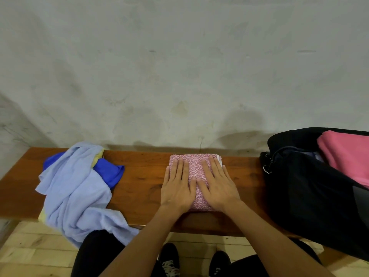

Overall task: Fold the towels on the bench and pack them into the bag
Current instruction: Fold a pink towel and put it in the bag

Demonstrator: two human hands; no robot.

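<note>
I am pressing my left hand (177, 188) and right hand (216, 186) flat, fingers straight and grasping nothing, on the folded pink speckled towel (196, 168); I judge even pressure toward the edges is squaring it for lifting whole. It is lying mid-bench (139, 176), a thick neat rectangle, left of the black bag (299, 186).

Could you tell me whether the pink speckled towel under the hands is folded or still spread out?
Folded: the speckled towel is a compact, thick rectangle on the bench, both hands pressing it flat.
</note>
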